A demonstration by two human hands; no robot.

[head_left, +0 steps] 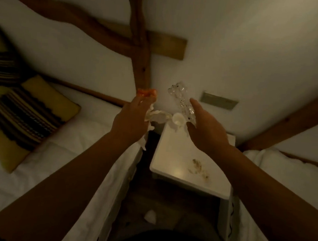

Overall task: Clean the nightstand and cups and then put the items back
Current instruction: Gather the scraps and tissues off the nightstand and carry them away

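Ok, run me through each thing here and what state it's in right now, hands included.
Left hand: raised, holds crumpled tissue and something orange.
Tissue: crumpled, hanging from the left hand.
Right hand: raised, holds the clear glass.
Clear glass: lifted off the nightstand, tilted.
White cup: at the nightstand's back edge; whether standing or held is unclear.
Nightstand: top still dirty, brown crumbs near the front.

The nightstand's tabletop [172,159] is white with brownish smears [200,168] at five o'clock. A clear glass [182,101] carries dark speckles; a small cup [178,120] beside it is white. The crumpled tissue [158,116] is white, the item [146,93] above it orange. At nine o'clock, pillows [24,117] are mustard yellow with dark stripes. The beams [141,48] are brown.
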